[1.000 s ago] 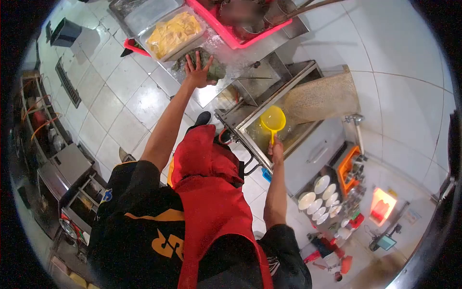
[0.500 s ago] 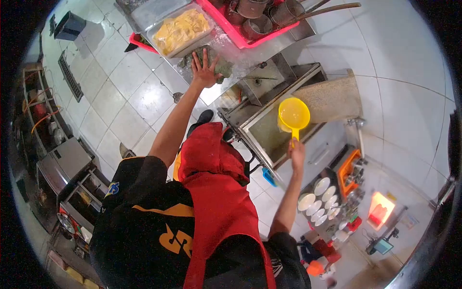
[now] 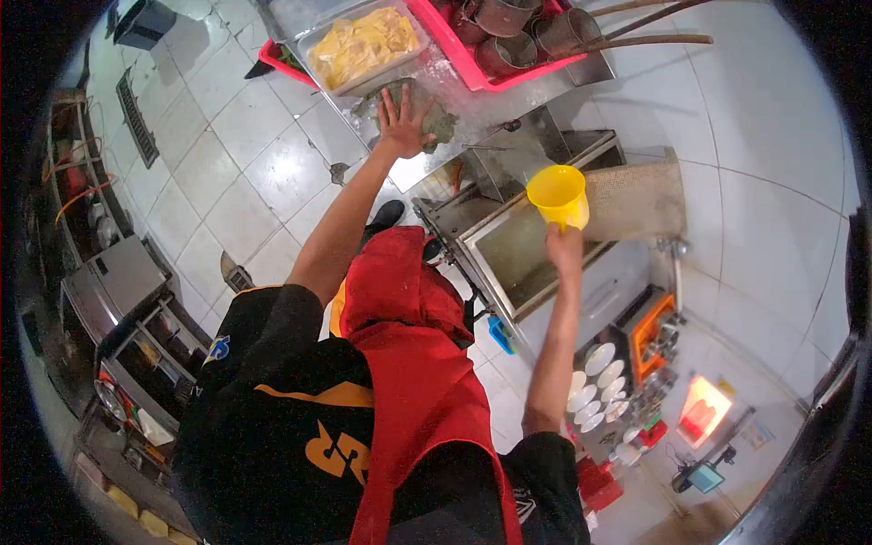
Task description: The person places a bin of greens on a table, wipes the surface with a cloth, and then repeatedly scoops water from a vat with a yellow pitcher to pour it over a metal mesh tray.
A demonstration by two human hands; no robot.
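While left fingers (image 3: 400,113) splay on one rag (image 3: 434,123), right fingers (image 3: 565,243) grip one scoop (image 3: 556,194).

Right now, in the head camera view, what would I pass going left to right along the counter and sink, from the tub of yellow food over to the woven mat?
Tub of yellow food → left hand flat on a grey-green cloth → yellow scoop held in the right hand over the metal sink → woven mat.
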